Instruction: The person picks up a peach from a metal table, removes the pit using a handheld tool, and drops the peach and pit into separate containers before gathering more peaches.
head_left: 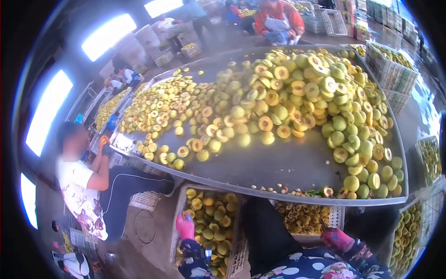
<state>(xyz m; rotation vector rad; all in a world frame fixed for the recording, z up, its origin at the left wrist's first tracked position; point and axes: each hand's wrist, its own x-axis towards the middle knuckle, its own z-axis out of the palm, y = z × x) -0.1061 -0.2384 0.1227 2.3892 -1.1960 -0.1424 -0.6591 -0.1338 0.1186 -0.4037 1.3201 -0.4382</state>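
Observation:
My left hand [185,227], in a pink glove, is over the left side of a crate [178,242] of yellow-green peach halves [214,223]. Its fingers are closed on what looks like a peach half at their tips. My right hand [338,239], also gloved in pink, is low beside my right thigh, near a crate [337,216] of small brownish-yellow pieces [304,217]. Its fingers are curled around something dark that I cannot make out. Ahead, a metal table [278,162] bears a large heap of halved peaches [283,97], many with brown centres facing up.
A raised rim [223,183] edges the table, with scraps and a green leaf [316,191] near it. At the left sits a person in a white shirt [76,186]; another in an orange top [297,21] is across the table. Fruit-filled crates [395,76] stand at the right.

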